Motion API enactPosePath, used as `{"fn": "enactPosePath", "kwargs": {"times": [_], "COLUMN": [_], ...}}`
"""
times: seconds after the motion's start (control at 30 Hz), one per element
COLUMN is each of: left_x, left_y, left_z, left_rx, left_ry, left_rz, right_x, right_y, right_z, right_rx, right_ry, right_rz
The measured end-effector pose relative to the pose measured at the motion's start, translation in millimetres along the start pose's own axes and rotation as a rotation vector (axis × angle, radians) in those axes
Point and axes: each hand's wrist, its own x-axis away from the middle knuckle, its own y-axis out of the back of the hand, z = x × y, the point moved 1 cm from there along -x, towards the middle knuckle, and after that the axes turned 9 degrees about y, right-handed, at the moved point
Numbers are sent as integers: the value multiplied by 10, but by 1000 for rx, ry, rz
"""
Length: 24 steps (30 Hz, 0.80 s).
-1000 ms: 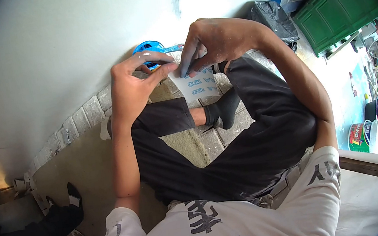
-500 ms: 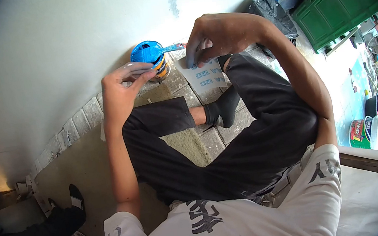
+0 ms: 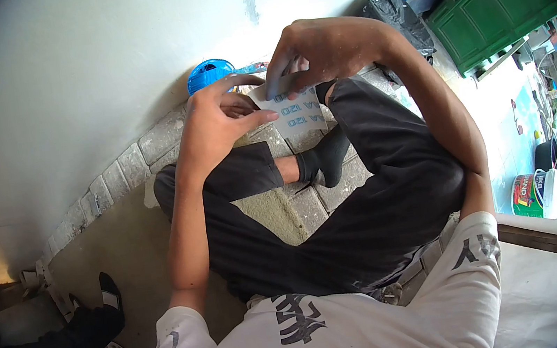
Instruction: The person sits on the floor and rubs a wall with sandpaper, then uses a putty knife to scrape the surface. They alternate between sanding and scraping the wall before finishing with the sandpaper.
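Note:
A pale sheet (image 3: pixel 295 117) printed with blue "AA 120" lettering hangs in front of me above the paved floor. My right hand (image 3: pixel 315 53) pinches its upper part between thumb and bent fingers. At the sheet's left edge is my left hand (image 3: pixel 219 122), fingers curved and apart, with the thumb tip by the edge; whether it grips the sheet is not clear. Just behind my left hand stands a can with a blue-painted top (image 3: pixel 209 74), its lower part hidden. A blue-smeared brush handle (image 3: pixel 249 69) reaches from it toward my right hand.
A white wall (image 3: pixel 103 70) rises beyond the can. My crossed legs (image 3: pixel 368 211) lie below my hands. On the right are a black bag (image 3: pixel 398 17), a green crate (image 3: pixel 492 5) and a paint bucket (image 3: pixel 537 195). Another person's foot (image 3: pixel 111 301) shows at lower left.
My left hand has moved right, from beside the can to the sheet's left edge, and now covers much of the can. The sheet, in my right hand, has shifted slightly left.

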Motion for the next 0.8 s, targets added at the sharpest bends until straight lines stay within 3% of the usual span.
{"fn": "enactPosePath", "kwargs": {"times": [0.4,0.47,0.57,0.63,0.67,0.73,0.77,0.8], "left_x": [-54,-95,-104,-19,51,223,225,196], "left_y": [339,518,1068,1498,1521,1597,1728,1904], "left_z": [742,929,1727,2102,2100,2079,2077,2096], "left_rx": [-173,-401,-623,-854,-858,-1469,-1468,-842], "left_ry": [100,160,278,542,543,715,721,542], "left_rz": [24,-85,-300,-469,-470,-620,-620,-337], "right_x": [92,87,100,111,115,103,93,83], "right_y": [75,79,113,125,122,122,130,143], "right_z": [-115,-120,-130,-135,-151,-200,-190,-158], "right_rx": [111,139,198,200,198,178,175,186], "right_ry": [-93,-108,-187,-224,-222,-186,-182,-180], "right_rz": [-91,-110,-194,-207,-211,-209,-206,-202]}}
